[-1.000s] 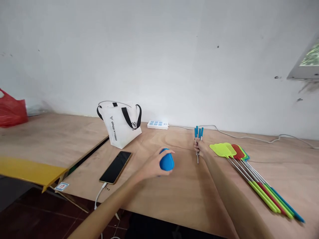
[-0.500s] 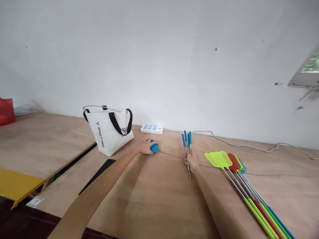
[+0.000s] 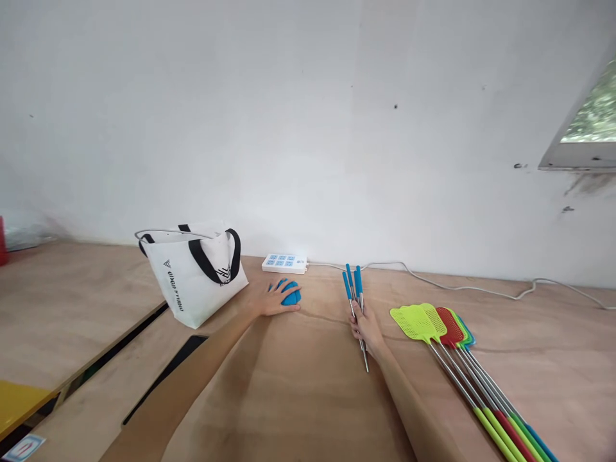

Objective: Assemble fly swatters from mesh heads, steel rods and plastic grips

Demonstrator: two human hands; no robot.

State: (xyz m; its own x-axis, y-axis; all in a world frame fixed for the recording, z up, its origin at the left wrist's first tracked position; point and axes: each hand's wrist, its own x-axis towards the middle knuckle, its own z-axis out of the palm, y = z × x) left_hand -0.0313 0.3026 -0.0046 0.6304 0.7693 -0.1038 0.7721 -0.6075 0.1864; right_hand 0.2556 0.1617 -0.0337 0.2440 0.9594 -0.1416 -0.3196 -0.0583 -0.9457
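A: Head view now, and the left hand [image 3: 276, 301] sits just left of the middle of the frame, fingers spread wide over a blue piece [image 3: 293, 298] on the desk [image 3: 298, 398]!

B: Right across it! Blue shows between the fingers and at their right side; the rest is hidden beneath.

A: And the right hand?

B: Right of centre, what a bunch! The right hand [image 3: 368, 326] has its fingers closed around thin metal rods [image 3: 364, 359]. Blue handles [image 3: 359, 280] fan out above the fist, bare metal ends poke out below it.

A: Over to the lower right: a row of fly swatters [image 3: 414, 323], laid overlapping on a slant! Yellow-green heads at the left, then red, with green and blue peeking out behind, and their coloured grips run down to the bottom edge.

B: Left of centre, a white bag [image 3: 190, 282] with black handles, leaning a little. Below it, a dark slab [image 3: 185, 351], partly covered by the left forearm [image 3: 192, 391].

A: And behind that left hand, a white power strip [image 3: 285, 264] near the wall [image 3: 240, 128], its grey cable [image 3: 447, 287] wandering off to the right edge!
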